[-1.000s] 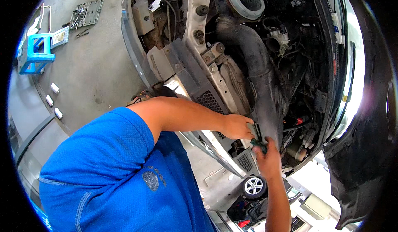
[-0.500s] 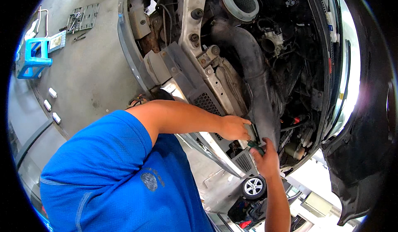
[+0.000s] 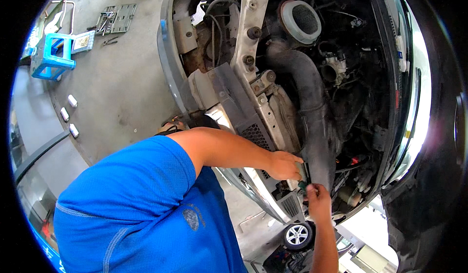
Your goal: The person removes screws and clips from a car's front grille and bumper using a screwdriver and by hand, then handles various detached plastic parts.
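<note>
My left hand (image 3: pixel 284 165) lies over the front edge of the engine bay, index finger stretched out and the other fingers partly hidden. Just beside its fingertips is a small tool with a green handle (image 3: pixel 303 185); it looks like a screwdriver, but its working end is hidden. The fingers of my right hand (image 3: pixel 319 201) are closed around that handle. Both hands are next to the lower end of a thick black air duct (image 3: pixel 313 121) that curves through the bay. A dark vented panel (image 3: pixel 291 206) lies just below the hands.
A round air filter (image 3: pixel 306 23) sits at the far end of the duct. The raised dark hood (image 3: pixel 414 214) is on the right. On the floor at left are an open tool case (image 3: pixel 117 18), pliers (image 3: pixel 110 40) and a blue stool (image 3: pixel 51 56). A car wheel (image 3: pixel 297 235) shows below.
The view has shifted, so the car and floor appear farther right. My right hand's fingers have drawn in closer around the green handle. My left hand stays beside the tool.
</note>
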`<state>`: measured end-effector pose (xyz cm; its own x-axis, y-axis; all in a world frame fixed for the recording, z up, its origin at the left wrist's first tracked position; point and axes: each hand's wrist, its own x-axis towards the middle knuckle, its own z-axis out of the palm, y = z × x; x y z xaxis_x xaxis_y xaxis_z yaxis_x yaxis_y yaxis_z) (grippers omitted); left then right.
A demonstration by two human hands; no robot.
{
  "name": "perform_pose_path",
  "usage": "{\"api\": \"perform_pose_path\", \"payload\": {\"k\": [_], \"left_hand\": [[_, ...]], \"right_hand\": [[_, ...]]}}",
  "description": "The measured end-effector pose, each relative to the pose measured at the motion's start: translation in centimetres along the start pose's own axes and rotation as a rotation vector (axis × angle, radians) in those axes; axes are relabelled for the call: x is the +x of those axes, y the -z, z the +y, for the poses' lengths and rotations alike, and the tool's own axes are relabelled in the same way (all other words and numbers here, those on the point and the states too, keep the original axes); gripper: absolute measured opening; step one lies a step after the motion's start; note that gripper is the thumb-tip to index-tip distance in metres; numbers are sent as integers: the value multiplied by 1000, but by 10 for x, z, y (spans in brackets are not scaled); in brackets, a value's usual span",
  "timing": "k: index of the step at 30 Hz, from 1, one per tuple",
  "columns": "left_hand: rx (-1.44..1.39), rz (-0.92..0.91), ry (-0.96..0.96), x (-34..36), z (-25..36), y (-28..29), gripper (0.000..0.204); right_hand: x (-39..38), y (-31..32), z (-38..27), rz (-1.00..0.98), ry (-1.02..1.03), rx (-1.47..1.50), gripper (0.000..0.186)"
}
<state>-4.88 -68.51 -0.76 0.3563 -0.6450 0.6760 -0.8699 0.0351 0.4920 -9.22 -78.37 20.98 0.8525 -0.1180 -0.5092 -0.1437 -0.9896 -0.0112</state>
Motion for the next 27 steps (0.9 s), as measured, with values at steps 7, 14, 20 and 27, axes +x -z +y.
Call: {"api": "perform_pose_path", "payload": {"k": [7,14,20,27], "left_hand": [[-42,29,30,-3,1,2,39],[-33,52,9,-3,4,-4,29],[-62,9,24,3,-4,8,28],[-69,13,30,5,-9,4,34]], "right_hand": [[-11,0,-13,108,462,-579,31],[1,-10,21,-17,-84,6,38],[6,7,3,236,798,-754,41],[14,1,14,24,-127,20,50]]}}
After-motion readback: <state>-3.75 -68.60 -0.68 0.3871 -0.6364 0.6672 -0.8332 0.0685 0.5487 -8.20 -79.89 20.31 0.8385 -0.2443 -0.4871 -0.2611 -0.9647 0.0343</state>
